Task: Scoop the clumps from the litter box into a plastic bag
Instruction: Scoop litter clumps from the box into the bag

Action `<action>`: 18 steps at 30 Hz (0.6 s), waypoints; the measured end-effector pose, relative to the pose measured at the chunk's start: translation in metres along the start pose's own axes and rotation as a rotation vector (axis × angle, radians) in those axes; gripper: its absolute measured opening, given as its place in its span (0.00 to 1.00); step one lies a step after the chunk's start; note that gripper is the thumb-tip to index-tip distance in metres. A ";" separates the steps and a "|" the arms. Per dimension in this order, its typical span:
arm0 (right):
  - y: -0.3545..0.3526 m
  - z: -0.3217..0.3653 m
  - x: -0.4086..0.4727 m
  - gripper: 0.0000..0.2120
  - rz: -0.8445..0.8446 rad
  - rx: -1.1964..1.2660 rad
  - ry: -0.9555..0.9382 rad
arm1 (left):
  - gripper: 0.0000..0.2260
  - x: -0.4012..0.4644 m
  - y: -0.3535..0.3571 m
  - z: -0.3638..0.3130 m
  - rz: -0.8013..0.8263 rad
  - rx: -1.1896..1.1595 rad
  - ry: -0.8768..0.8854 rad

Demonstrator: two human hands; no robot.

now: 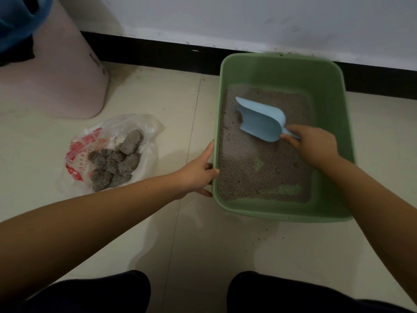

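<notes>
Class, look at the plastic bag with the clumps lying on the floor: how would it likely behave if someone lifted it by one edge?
The plastic bag looks thin and crumpled, so it would probably go floppy and sag. The grey clumps piled inside would likely slide to the lowest point and weigh it down. Its mouth lies open, so lifting the wrong edge might spill them.

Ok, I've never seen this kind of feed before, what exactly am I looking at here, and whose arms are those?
There is no machine: one camera on a person's head looks down at their own bare arms. The left hand holds the near left rim of a green litter box on the tiled floor. The right hand has its grip on the handle of a blue scoop, whose front edge sits in the grey litter. Left of the box lies an open plastic bag with grey clumps already inside.
</notes>
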State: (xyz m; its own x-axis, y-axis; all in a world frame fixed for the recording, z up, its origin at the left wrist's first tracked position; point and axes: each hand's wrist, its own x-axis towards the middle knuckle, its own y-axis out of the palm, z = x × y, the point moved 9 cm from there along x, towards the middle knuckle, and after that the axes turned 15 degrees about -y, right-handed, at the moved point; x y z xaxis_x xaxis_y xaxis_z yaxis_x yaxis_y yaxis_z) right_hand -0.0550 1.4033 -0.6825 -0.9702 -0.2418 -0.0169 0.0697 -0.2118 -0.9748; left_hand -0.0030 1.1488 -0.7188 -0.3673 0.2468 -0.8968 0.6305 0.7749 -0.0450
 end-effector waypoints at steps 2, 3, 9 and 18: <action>0.007 0.002 -0.006 0.17 0.042 0.077 0.031 | 0.33 0.000 0.000 0.000 0.002 0.002 0.002; 0.011 0.002 -0.010 0.18 0.066 0.133 0.051 | 0.33 0.000 0.000 0.000 0.005 0.002 0.004; 0.038 0.012 -0.024 0.14 0.134 0.550 0.129 | 0.33 0.003 -0.001 0.001 -0.003 0.001 -0.006; 0.056 0.025 -0.035 0.13 0.103 0.912 0.268 | 0.33 0.005 -0.002 0.004 -0.015 -0.011 -0.031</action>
State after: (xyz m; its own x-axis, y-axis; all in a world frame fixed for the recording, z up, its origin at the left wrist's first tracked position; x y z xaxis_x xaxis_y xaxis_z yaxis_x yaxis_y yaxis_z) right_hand -0.0109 1.3764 -0.7308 -0.9621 -0.0995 -0.2537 0.2020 -0.8852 -0.4190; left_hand -0.0035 1.1459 -0.7250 -0.3555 0.2171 -0.9091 0.6172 0.7849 -0.0539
